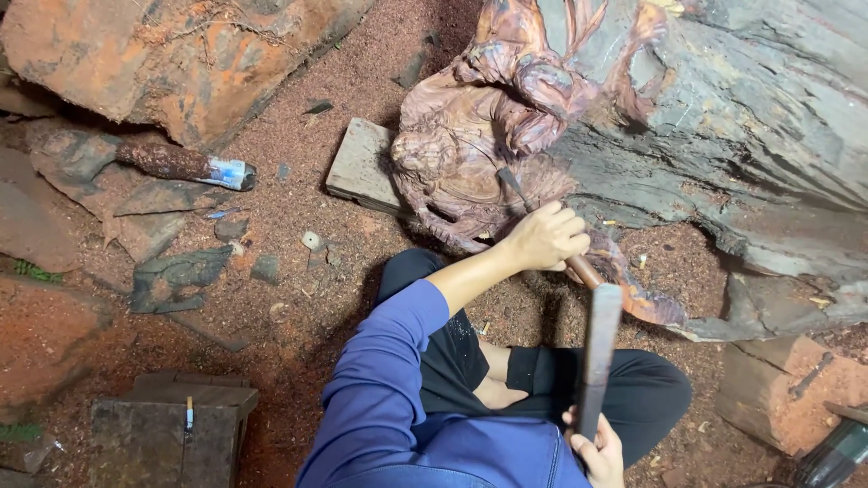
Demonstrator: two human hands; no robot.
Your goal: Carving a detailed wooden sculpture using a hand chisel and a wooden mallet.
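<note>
My left hand (544, 237) is closed around a chisel (512, 187), whose metal blade points up-left into a reddish-brown wood carving (461, 154). The chisel's wooden handle sticks out below the fist toward the right. The carving is cut into the end of a large grey weathered log (741, 117). My right hand (599, 452), at the bottom edge, grips the lower end of a dark flat wooden mallet (599, 348). The mallet stands upright, its top just below the chisel handle. I sit on the ground, legs folded, wearing a blue sleeve and black trousers.
Red sawdust (298, 298) covers the ground. A grey plank (362, 164) lies under the carving's left side. A rusty tool with a taped end (194, 165) rests at left among wood chunks. A dark wooden block (167, 434) sits lower left, another block (778, 389) lower right.
</note>
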